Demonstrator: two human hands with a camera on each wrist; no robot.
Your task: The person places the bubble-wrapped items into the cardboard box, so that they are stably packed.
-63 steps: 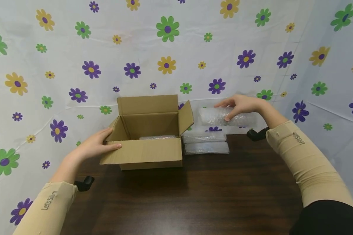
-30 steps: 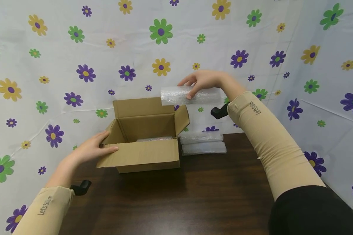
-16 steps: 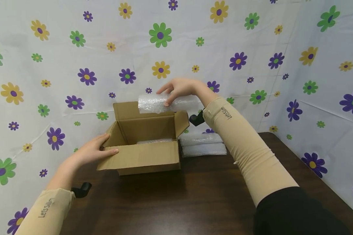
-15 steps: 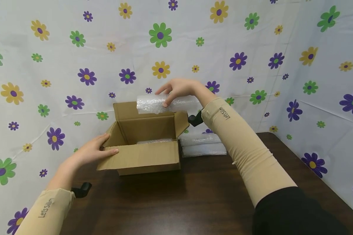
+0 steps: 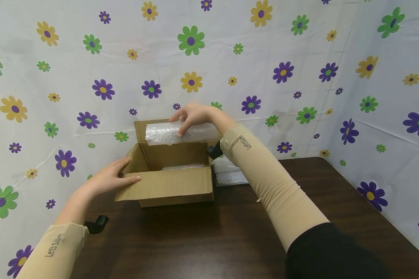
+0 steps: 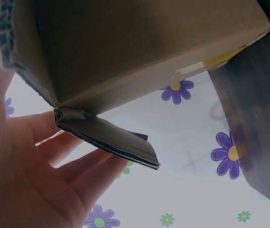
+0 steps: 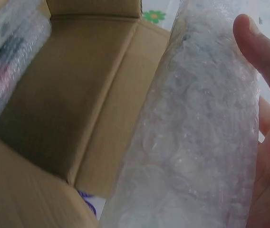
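Observation:
My right hand (image 5: 195,115) grips a bubble-wrapped roll (image 5: 158,134) from above, thumb on the near side, holding it level over the back of an open cardboard box (image 5: 176,186). In the right wrist view the clear bubble wrap (image 7: 192,123) fills the middle, and whatever it encloses is hidden. My left hand (image 5: 104,178) holds the box at its left corner, thumb on the front flap and fingers behind the left flap. Inside the box lies another bubble-wrapped item (image 7: 16,66) along the front wall, with a reddish patch showing through.
Two more bubble-wrapped bundles (image 5: 231,178) lie on the dark wooden table (image 5: 251,232) just right of the box, partly behind my right forearm. A white flowered cloth (image 5: 223,69) hangs close behind the box and along the right side.
My right hand has carried the bubble-wrapped roll leftward from above the bundles, up and then down, to over the box. The left hand has kept its hold on the box corner.

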